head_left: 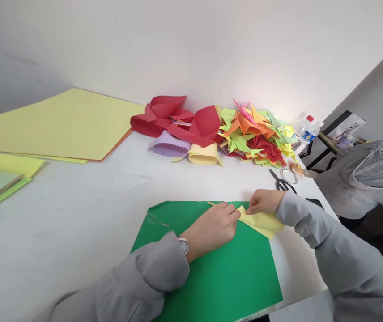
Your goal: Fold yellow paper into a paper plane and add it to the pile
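A folded piece of yellow paper [261, 223] lies over the right part of a green sheet [225, 277] on the white table. My left hand [213, 227] rests on the green sheet, its fingers closed at the yellow paper's left end. A thin pale tip [211, 204] sticks out beyond that hand; I cannot make out whether it is part of the same paper. With its fingers pinched, my right hand [264, 202] grips the yellow paper's upper edge. The fingertips of both hands are partly hidden.
Rolled red paper shapes [158, 114] and a heap of colourful folded paper [255, 134] lie along the wall. Large yellow sheets [60, 125] are at left. Black-handled scissors [282, 182], a tape roll [288, 175] and plastic bottles [307, 129] stand right. Another person [362, 183] sits beyond.
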### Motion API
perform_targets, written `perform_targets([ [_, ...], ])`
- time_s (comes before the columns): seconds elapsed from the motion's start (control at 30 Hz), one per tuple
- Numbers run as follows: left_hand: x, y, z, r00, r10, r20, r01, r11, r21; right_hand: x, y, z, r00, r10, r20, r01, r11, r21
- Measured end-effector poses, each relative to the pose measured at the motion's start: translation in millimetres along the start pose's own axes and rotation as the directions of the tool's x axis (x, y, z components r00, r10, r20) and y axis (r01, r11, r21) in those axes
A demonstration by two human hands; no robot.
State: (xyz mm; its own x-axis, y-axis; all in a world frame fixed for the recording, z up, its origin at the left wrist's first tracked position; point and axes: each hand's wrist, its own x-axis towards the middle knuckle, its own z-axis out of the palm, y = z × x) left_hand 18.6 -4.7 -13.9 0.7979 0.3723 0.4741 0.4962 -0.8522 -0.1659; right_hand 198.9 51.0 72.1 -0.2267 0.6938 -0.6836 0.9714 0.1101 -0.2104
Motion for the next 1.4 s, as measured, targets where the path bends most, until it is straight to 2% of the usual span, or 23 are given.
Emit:
perform_targets([
  [0.2,2,-12,4.2,0.999,0.05,0.014,-0.05,0.999,-0.022,-3,12,21,0.999,0.02,0.033,-0.026,0.981,0.192],
  [0.47,2,-14,7.3,0.993,0.045,-0.112,-0.048,0.998,-0.026,-9,18,31,0.998,0.045,0.035,-0.053,0.953,0.297],
  [0.6,1,-15,9.7,0.99,0.056,-0.126,-0.06,0.998,-0.028,-8,18,31,0.998,0.04,0.048,-0.051,0.966,0.254],
  [0.73,1,-16,11.5,0.991,0.05,-0.126,-0.055,0.998,-0.035,-8,22,31,0.999,0.043,0.028,-0.046,0.991,0.126],
  [0.8,1,-16,10.6,0.99,0.033,-0.133,-0.039,0.999,-0.038,-12,21,31,0.999,0.045,-0.012,-0.044,0.998,0.051],
  [0.87,1,-16,9.2,0.99,0.032,-0.135,-0.035,0.999,-0.025,-21,18,36,0.993,0.035,-0.115,-0.039,0.999,-0.033],
  [0.93,2,-16,8.0,0.99,0.045,-0.135,-0.046,0.999,0.0,-31,13,48,0.947,-0.022,-0.32,-0.026,0.989,-0.142],
  [0.97,3,-16,7.8,0.989,0.054,-0.138,-0.053,0.999,0.013,-36,10,57,0.86,-0.177,-0.478,0.012,0.944,-0.329],
  [1.0,3,-16,7.6,0.988,0.061,-0.141,-0.058,0.998,0.027,-40,8,67,0.763,-0.317,-0.563,0.016,0.88,-0.474],
  [1.07,4,-16,7.6,0.986,0.07,-0.153,-0.063,0.997,0.049,-43,6,88,0.605,-0.489,-0.628,-0.001,0.789,-0.615],
  [1.1,5,-15,7.4,0.985,0.079,-0.155,-0.071,0.996,0.058,-43,6,98,0.563,-0.528,-0.636,-0.011,0.764,-0.645],
  [1.17,7,-15,6.5,0.985,0.096,-0.142,-0.087,0.994,0.071,-39,8,112,0.515,-0.551,-0.656,-0.023,0.757,-0.653],
  [1.27,8,-14,4.9,0.988,0.104,-0.115,-0.094,0.992,0.085,-33,10,120,0.451,-0.552,-0.702,-0.032,0.776,-0.63],
  [1.4,8,-11,5.8,0.992,0.072,-0.102,-0.07,0.997,0.024,-30,10,120,0.431,-0.522,-0.736,-0.048,0.801,-0.596],
])
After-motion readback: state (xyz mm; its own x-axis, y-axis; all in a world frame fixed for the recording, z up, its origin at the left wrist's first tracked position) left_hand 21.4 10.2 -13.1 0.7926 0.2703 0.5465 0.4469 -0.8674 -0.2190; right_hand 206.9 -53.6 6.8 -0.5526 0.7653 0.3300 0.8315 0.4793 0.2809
